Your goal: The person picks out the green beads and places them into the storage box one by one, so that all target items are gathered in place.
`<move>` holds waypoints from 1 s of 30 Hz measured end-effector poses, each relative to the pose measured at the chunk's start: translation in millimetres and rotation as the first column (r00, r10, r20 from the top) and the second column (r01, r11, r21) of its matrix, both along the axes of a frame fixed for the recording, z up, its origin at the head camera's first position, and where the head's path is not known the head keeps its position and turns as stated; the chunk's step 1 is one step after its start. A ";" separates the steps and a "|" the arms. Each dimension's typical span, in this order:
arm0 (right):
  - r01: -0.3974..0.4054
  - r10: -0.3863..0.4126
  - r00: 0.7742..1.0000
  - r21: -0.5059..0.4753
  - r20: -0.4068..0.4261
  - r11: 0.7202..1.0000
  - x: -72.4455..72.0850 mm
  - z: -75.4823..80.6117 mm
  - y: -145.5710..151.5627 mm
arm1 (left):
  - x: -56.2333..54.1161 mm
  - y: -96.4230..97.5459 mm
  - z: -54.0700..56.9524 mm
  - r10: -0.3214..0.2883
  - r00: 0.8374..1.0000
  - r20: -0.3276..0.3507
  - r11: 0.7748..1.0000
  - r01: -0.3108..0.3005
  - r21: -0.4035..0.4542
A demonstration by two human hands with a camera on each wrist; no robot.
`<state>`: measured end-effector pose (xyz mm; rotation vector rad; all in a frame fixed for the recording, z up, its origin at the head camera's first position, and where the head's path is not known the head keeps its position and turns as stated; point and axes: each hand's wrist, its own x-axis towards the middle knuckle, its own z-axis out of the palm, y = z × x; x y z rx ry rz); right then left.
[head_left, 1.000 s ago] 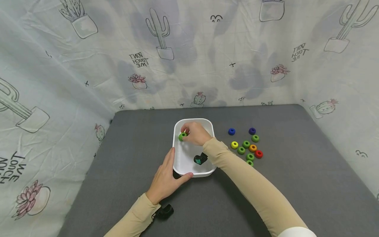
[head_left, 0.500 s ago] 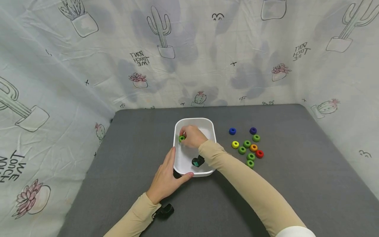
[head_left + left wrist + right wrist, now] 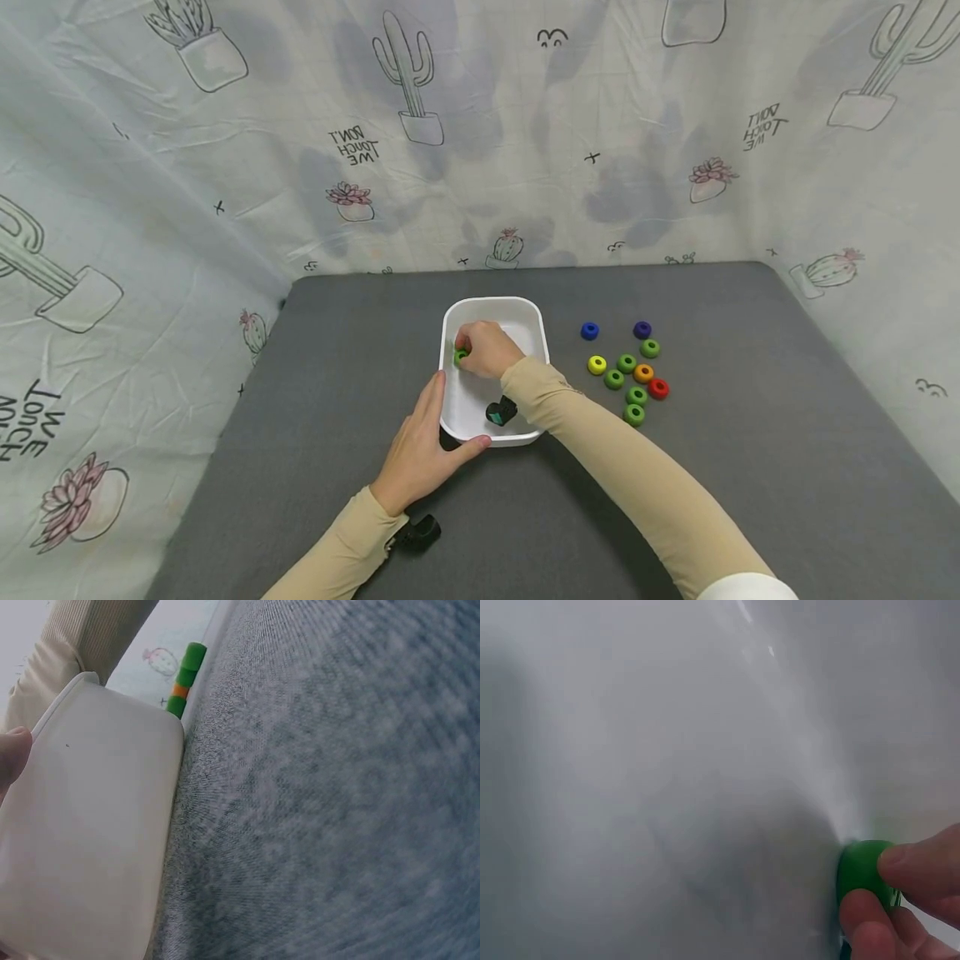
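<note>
Fingers (image 3: 864, 911) of R hand (image 3: 487, 348) pinch a green bead (image 3: 861, 864) inside the white tray (image 3: 467, 408), nr its left wall; can't tell if it touches. L hand (image 3: 416, 462) is spread wide, fingers straight along the tray's left side, thumb on the near rim. Black cam (image 3: 501, 410) w/ teal patch (image 3: 496, 418) sits by the beige R sleeve (image 3: 547, 387), over the tray. Right of tray, on grey cloth (image 3: 735, 350): 10 beads (image 3: 626, 367), 5 green, 2 blue, 1 ea. yellow, orange, red. Behind, white curtain (image 3: 495, 100) w/ drawn cacti (image 3: 408, 83) & back-to-front lettering (image 3: 356, 146), approx. "DON'T TOUCH ME", repeated.
</note>
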<state>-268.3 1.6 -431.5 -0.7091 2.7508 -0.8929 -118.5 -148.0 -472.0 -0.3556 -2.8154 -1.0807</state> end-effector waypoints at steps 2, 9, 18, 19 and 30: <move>0.003 -0.003 1.000 -0.006 -0.003 1.000 0.4 0.5 0.4 | -0.2 0.1 0.5 -0.001 1.000 0.004 1.000 0.001 0.004; 0.020 -0.019 1.000 -0.036 0.014 0.999 4.5 8.9 6.4 | -0.5 -0.5 1.0 -0.012 1.000 0.002 1.000 0.012 0.010; 0.003 -0.003 1.000 -0.079 -0.002 0.997 10.4 26.1 25.9 | 1.0 -0.2 1.7 -0.004 1.000 0.019 1.000 0.004 0.017; 0.001 -0.002 1.000 -0.089 -0.009 0.996 11.4 27.5 28.9 | 1.1 0.0 1.8 -0.002 1.000 0.021 1.000 0.002 0.014; 0.057 -0.060 0.998 -0.191 -0.011 0.980 31.4 44.0 67.1 | 0.3 1.0 0.1 0.004 1.000 0.018 1.000 -0.004 0.009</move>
